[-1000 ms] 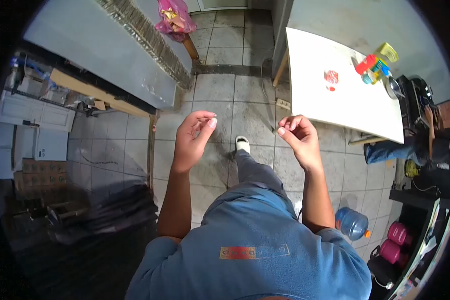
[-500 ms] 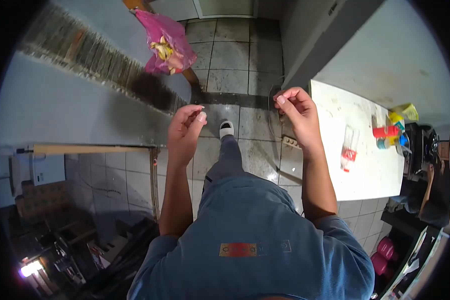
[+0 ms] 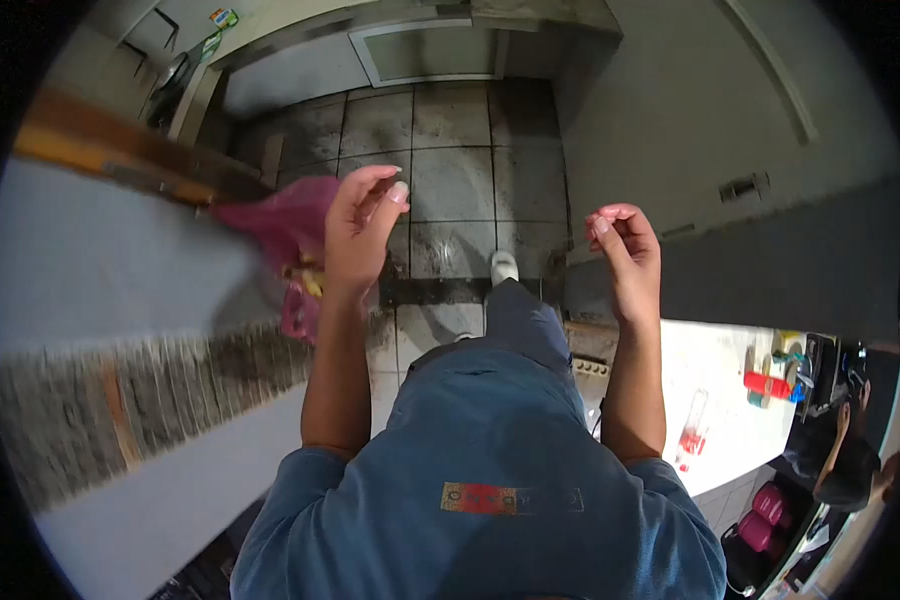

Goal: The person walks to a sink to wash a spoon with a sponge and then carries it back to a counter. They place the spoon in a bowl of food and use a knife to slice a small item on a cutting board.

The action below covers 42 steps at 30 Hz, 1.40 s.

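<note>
A person in a blue short-sleeved T-shirt (image 3: 480,425) with a small red and gold chest print, dark grey trousers (image 3: 525,325) and white shoes (image 3: 504,266) stands on a grey tiled floor (image 3: 452,190), both forearms raised. The left hand (image 3: 358,238) is held in a loose C, its fingers curved together and their tips just apart from the thumb. The right hand (image 3: 632,262) has its fingers curled inward and the thumb tip close against them; whether they touch cannot be told. Nearest the left hand is a translucent pink plastic bag (image 3: 285,222) with yellow pieces inside, hanging from an orange-brown wooden beam (image 3: 120,155); the hand overlaps it in view, and contact cannot be judged. The right hand is nearest a grey wall (image 3: 730,245). Beside the right forearm, a pale power strip (image 3: 590,368) lies near a white table (image 3: 735,365), which bears a clear bottle with a red label (image 3: 693,430) and, near its far edge, a red container (image 3: 767,385) among yellow and blue items. Past the table, another person in dark clothing (image 3: 850,475) reaches out an arm, with rounded pink objects (image 3: 760,520) close by. A white-framed panel (image 3: 430,55) stands beyond the tiles.
</note>
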{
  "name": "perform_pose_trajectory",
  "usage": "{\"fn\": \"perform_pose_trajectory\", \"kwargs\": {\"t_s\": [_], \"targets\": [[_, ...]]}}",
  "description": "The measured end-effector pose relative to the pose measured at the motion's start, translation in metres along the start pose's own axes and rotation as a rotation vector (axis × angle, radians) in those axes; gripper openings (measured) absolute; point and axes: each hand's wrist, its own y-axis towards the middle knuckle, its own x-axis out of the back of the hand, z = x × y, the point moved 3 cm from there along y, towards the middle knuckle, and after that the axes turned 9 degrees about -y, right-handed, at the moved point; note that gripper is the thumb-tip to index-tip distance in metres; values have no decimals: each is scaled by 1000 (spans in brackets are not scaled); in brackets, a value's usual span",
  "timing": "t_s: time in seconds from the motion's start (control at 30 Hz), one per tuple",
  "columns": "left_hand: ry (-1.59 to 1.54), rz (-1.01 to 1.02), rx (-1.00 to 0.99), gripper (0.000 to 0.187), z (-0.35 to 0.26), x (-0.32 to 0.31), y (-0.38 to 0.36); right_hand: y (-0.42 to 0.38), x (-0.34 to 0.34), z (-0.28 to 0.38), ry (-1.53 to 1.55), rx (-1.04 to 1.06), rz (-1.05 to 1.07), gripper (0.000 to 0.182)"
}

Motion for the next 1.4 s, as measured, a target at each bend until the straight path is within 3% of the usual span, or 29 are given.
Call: {"fn": "perform_pose_trajectory", "kwargs": {"t_s": [0.1,0.23,0.3,0.53,0.73,1.03,1.4], "targets": [[6,-43,-21,19,25,20,77,83,-12,-19,-18,-28,-14,11],[53,-299,-12,19,41,51,172,216,-48,-42,47,-39,114,8],[151,-370,-13,20,37,68,204,272,-76,-35,-107,-53,175,8],[120,-613,-140,18,12,129,291,434,-212,-7,-16,-2,568,12],[95,-804,-200,16,25,204,341,504,-326,-11,-41,20,794,15],[4,-1026,-191,13,28,325,403,592,-482,-36,-174,-38,902,17],[133,-1335,-130,14,0,436,417,641,-709,-56,-92,-88,1195,17]]}}
